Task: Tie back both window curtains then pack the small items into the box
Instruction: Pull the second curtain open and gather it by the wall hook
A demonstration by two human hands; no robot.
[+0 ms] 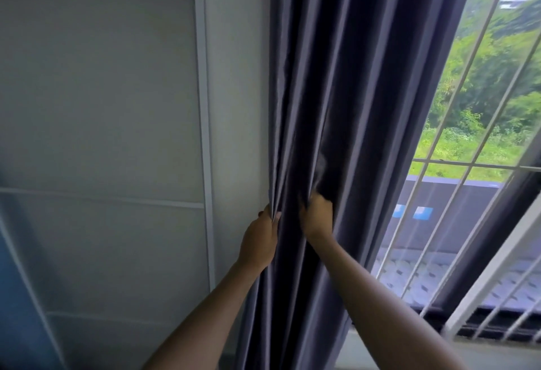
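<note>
A dark grey-purple curtain [351, 91] hangs in long folds beside the window, gathered toward the left side of the window against the pale wall [237, 76]. Both of the person's bare arms reach up into it from below.

The left hand [259, 240] is at the curtain's left edge, right where the cloth meets the wall. Its fingers are closed around a bunch of folds, with the fingertips pinching the pleats together at the top of the grip. The right hand [317, 217] is just beside it, a little higher and further into the cloth. It too is closed, clutching a handful of the fabric, and the folds pucker and pull in toward that fist. The two hands are close but not touching, with a narrow strip of curtain between them.

To the right of the curtain the window [483, 106] is uncovered, crossed by thin white bars [456, 91] that run upward and one that runs across. Green trees and grass show through the glass, and a low dark wall lies beyond the bars. The curtain's right edge falls along the window frame down to the sill at the lower right.

On the left, the wall carries a large recessed panel [96, 91] with a raised white border.
</note>
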